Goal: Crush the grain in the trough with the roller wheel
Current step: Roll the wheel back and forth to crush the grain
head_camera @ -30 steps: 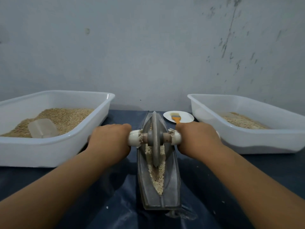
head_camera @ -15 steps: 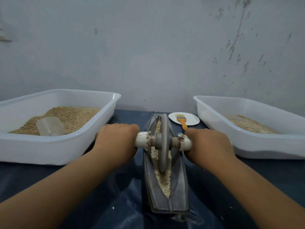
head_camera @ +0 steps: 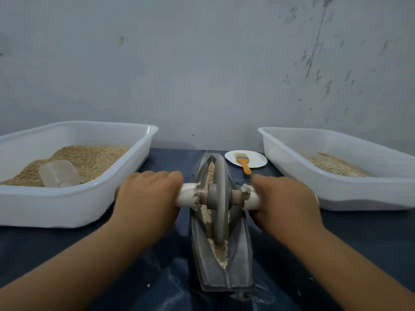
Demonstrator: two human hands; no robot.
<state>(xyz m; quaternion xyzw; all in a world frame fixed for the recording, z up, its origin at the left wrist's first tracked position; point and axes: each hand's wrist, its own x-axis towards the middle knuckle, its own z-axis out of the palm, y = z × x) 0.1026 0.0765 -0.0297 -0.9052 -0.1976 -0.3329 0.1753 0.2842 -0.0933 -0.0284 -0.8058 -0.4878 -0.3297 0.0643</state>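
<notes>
A grey boat-shaped metal trough [head_camera: 239, 261] lies lengthwise in front of me on the dark blue cloth. Pale grain [head_camera: 221, 254] fills its groove, some of it crushed to powder. The grey roller wheel [head_camera: 219, 198] stands upright in the groove about midway along it, on a pale axle that sticks out both sides. My left hand [head_camera: 147, 198] grips the left axle handle. My right hand [head_camera: 284, 199] grips the right handle. Grain dust clings to the axle near the wheel.
A white tub [head_camera: 74, 212] of grain with a clear scoop [head_camera: 58, 172] sits at the left. A second white tub [head_camera: 363, 194] with some grain sits at the right. Behind the trough a small white plate [head_camera: 253, 158] holds an orange-handled brush [head_camera: 243, 163]. A wall is close behind.
The wheel has rolled toward me along the trough, from near the far end to about the middle. Both hands came with it, gripping the handles throughout.
</notes>
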